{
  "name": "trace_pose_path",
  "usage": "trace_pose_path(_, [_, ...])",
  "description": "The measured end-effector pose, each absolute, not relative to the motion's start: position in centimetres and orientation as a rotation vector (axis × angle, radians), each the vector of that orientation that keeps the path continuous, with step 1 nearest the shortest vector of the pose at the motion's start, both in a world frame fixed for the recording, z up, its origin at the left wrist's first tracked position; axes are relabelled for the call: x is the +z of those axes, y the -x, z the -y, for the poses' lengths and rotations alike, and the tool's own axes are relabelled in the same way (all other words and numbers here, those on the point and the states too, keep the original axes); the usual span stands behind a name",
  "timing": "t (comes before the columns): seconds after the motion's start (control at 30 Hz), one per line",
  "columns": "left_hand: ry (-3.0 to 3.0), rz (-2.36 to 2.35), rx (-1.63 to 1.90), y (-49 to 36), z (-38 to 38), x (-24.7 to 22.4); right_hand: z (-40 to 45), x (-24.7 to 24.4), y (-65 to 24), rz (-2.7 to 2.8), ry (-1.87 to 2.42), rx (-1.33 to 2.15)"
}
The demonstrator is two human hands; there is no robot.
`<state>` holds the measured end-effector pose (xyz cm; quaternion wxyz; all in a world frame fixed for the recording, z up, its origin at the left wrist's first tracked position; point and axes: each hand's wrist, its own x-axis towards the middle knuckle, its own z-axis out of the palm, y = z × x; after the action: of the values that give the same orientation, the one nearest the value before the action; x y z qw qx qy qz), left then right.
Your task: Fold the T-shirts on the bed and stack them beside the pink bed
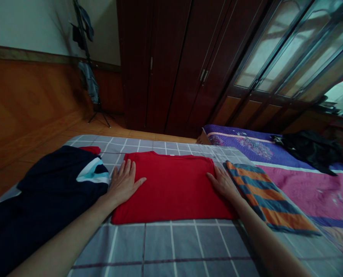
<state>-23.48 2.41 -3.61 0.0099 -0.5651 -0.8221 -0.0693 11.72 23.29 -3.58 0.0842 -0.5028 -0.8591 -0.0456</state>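
A dark red-brown wardrobe (165,69) with slim metal handles stands across the back. In front of it, a bed (171,250) with a grey sheet checked in pale and dark lines fills the foreground. Beyond its right side is another bed (289,179), its cover purple and pink with flowers. At the back left, a coat stand (86,46) on splayed legs carries some hanging cloth.

On the left of the grey bed lies a loose heap of navy clothes (61,184) with a white and light-blue patch. The red shirt (171,188) lies flat in the middle, folded into a wide rectangle. Just beside its right edge is an orange and grey-blue striped cloth (266,196), also folded.

The left hand (125,180) rests on the shirt's left edge, fingers open and thumb spread inward. The right hand (223,182) lies along the right edge, fingers extended, thumb on the red cloth.
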Motion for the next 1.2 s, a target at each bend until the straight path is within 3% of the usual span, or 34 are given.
trace_pose_path(0.23, [2.116, 2.21, -0.363, 21.5, -1.7, -2.4, -20.8, -1.8, -15.9, 2.415, 1.824, 0.15])
trace_pose_path(0.47, [2.165, 2.394, -0.283, 21.1, -1.5, -2.4, -19.9, -0.9, -16.4, 2.437, 1.958, 0.398])
trace_pose_path(0.6, [2.148, 2.402, -0.424, 21.6, -1.7, -3.0, -20.0, -0.4, -16.1, 2.138, 1.915, 0.96])
trace_pose_path(0.67, [2.083, 2.406, -0.698, 22.0, -2.1, -3.2, -19.3, 0.3, -15.8, 1.856, 1.821, 1.332])
trace_pose_path(0.77, [1.861, 2.401, -1.411, 23.1, -3.0, -3.0, -17.6, 1.4, -15.0, 1.521, 1.624, 1.69])
trace_pose_path(0.87, [1.399, 2.348, -2.294, 24.5, -3.7, -2.4, -16.4, 2.1, -14.0, 1.343, 1.576, 1.758])
trace_pose_path(0.93, [1.066, 2.306, -2.647, 25.2, -3.8, -2.1, -16.3, 2.6, -13.1, 1.297, 1.566, 1.752])
trace_pose_path(1.2, [0.726, 2.271, -2.981, 26.3, -3.5, -1.6, -16.6, 6.6, -2.6, 1.57, 1.213, 1.649])
